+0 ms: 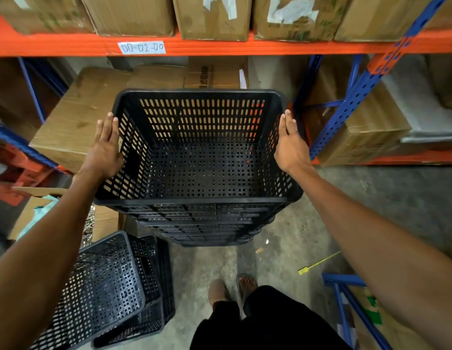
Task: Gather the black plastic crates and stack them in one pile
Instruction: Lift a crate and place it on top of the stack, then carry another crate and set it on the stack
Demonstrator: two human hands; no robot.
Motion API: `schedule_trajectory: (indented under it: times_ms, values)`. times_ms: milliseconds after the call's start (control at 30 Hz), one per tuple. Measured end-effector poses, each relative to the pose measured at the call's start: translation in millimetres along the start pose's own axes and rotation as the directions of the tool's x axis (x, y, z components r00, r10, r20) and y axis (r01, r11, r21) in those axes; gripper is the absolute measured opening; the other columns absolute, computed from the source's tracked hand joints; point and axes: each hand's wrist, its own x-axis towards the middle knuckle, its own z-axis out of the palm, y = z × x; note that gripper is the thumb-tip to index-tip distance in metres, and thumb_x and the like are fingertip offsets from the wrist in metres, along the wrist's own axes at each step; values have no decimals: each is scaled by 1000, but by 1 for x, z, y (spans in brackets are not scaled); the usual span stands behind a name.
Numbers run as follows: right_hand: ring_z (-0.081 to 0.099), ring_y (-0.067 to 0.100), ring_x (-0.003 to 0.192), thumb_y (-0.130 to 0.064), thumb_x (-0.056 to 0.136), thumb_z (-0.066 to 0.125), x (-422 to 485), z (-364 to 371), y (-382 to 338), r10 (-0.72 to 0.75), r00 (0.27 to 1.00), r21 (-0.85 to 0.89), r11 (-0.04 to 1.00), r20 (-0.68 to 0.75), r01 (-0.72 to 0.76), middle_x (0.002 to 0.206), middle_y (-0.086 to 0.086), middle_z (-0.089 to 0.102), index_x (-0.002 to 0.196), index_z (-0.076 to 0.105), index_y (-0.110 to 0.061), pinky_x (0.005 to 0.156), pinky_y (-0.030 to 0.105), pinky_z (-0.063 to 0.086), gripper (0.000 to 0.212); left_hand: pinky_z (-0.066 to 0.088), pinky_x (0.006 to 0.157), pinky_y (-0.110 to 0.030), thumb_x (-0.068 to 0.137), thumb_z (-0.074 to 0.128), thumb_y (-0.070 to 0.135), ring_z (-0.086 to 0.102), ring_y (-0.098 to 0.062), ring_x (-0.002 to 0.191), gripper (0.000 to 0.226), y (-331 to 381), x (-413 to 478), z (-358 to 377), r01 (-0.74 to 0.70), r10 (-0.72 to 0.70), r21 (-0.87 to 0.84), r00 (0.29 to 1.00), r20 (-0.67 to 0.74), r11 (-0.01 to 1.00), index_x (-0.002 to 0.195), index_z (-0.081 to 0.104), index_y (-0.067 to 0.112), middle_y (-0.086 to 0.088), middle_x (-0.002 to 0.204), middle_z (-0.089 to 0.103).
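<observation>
A black perforated plastic crate sits nested on top of a pile of black crates on the concrete floor in front of me. My left hand lies flat against the outside of its left wall, fingers straight. My right hand rests flat against its right rim, fingers also straight. Neither hand curls around the rim. At the lower left, a few more black crates lie tilted on the floor, partly nested in each other and partly hidden by my left forearm.
An orange rack beam carries cardboard boxes above. More boxes stand behind the pile. A blue rack upright rises at right. A yellow tie lies on the floor, a blue frame is at lower right, and my feet are below.
</observation>
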Motion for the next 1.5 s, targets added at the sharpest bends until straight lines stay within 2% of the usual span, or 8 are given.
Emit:
schedule_trajectory:
  times_ms: [267, 400, 533, 867, 1100, 1167, 1333, 1500]
  values:
    - [5, 29, 151, -33, 97, 40, -2, -9, 3, -17, 997, 35, 999, 71, 15, 164, 5, -8, 155, 1, -8, 117, 41, 29, 74, 7, 120, -47, 87, 59, 28, -7, -29, 151, 95, 7, -3, -9, 83, -84, 28, 995, 49, 996, 155, -6, 18, 1, 162, -19]
    - [-3, 37, 150, -44, 97, 36, 1, -29, -31, -14, 993, 49, 999, 117, 8, 164, 10, 1, 155, 6, -9, 120, 53, 6, 75, 21, 118, -53, 87, 58, 33, 14, -36, 149, 81, 35, -5, -32, 169, -170, 21, 985, 35, 985, 154, 17, 15, -16, 162, 11]
    - [0, 32, 151, -40, 100, 31, -10, -50, -117, -233, 966, 247, 948, 115, 200, 164, 10, 4, 155, 8, -7, 121, 50, 11, 68, 37, 110, -49, 86, 57, 26, 42, -44, 132, 65, 56, -33, -58, 181, -181, -72, 983, -7, 981, 146, 37, 13, -30, 142, 43]
    - [16, 30, 149, -26, 97, 38, -128, -26, -326, -633, 774, 385, 708, -27, 592, 159, 15, 25, 150, 24, -1, 120, 39, 23, 60, 50, 94, -48, 85, 58, 23, 61, -43, 111, 41, -74, -212, -61, 474, -484, -141, 874, -50, 869, 125, 61, 15, -25, 123, 64]
    - [5, 37, 150, -32, 89, 41, -212, 71, -418, -703, 711, -62, 708, 20, 703, 160, 14, 21, 151, 29, -8, 117, 56, -14, 67, 44, 103, -42, 86, 57, 14, 56, -36, 124, 48, -225, -354, 31, 685, -665, -207, 728, 167, 698, 133, 56, 3, -24, 132, 59]
    - [4, 37, 150, -29, 89, 44, -225, 103, -432, -745, 665, -139, 654, 47, 743, 161, 18, 14, 152, 23, -4, 119, 54, -10, 71, 41, 103, -40, 85, 59, 4, 55, -39, 123, 43, -256, -381, 61, 696, -673, -293, 714, 191, 655, 127, 58, -6, -29, 131, 58]
    - [7, 30, 151, -25, 94, 45, -254, 186, -450, -631, 748, 66, 771, 203, 633, 162, 16, 12, 153, 17, -2, 123, 44, 9, 70, 42, 104, -40, 88, 56, 22, 54, -37, 126, 49, -328, -424, 142, 790, -690, -273, 612, 386, 548, 133, 54, 1, -23, 136, 56]
    - [15, 28, 150, -26, 95, 49, -282, 300, -473, -345, 819, 184, 939, 458, 292, 162, 12, 17, 154, 15, -5, 122, 40, 17, 72, 38, 110, -44, 86, 61, 17, 45, -38, 133, 66, -404, -440, 251, 862, -738, -218, 506, 446, 458, 145, 37, -1, -26, 143, 48]
